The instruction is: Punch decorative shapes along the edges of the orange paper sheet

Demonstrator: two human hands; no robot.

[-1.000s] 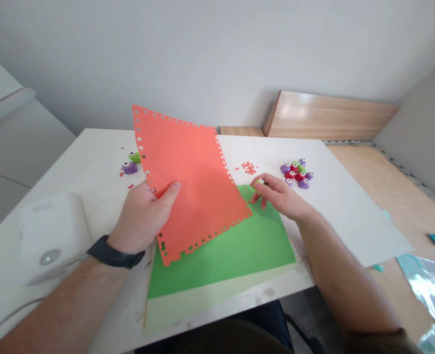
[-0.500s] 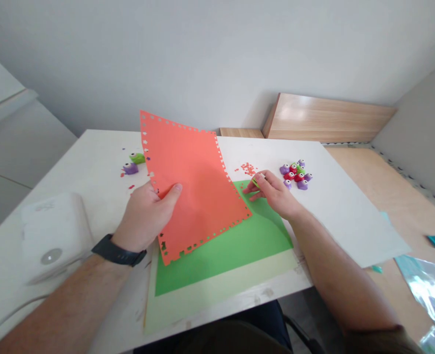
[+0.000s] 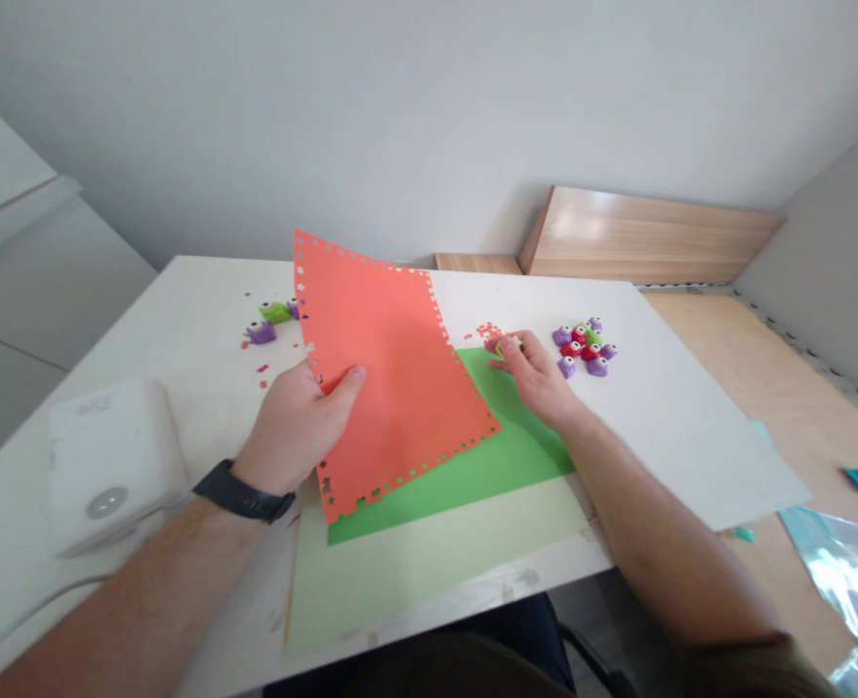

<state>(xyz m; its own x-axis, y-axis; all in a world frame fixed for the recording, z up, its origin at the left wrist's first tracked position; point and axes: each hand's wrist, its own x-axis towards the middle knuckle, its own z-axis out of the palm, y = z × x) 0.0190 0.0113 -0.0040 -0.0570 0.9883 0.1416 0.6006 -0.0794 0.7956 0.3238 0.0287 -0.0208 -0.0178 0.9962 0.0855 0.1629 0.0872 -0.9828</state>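
Note:
My left hand point(image 3: 308, 417), a dark band on its wrist, pinches the left edge of an orange paper sheet point(image 3: 399, 378). Small shapes are punched out along the sheet's edges, and it is held tilted above a green sheet point(image 3: 523, 441). Right of the orange sheet, my right hand point(image 3: 534, 373) is closed around a small green paper punch point(image 3: 507, 346), mostly covered by the fingers. Beneath the green sheet lies a pale green sheet point(image 3: 429, 572). Small orange paper cutouts point(image 3: 488, 332) are scattered beyond my right hand.
Several purple, red and green punches point(image 3: 585, 344) cluster on the white table point(image 3: 661, 417) at right. Behind the orange sheet's left edge are a green punch point(image 3: 275, 312) and a purple punch point(image 3: 261, 333). A white device point(image 3: 115, 465) with a cable stands at left.
The green sheet has slid away from the table's front edge. My left hand and the orange sheet have shifted slightly right. My right hand, still holding the punch, has moved a little farther away.

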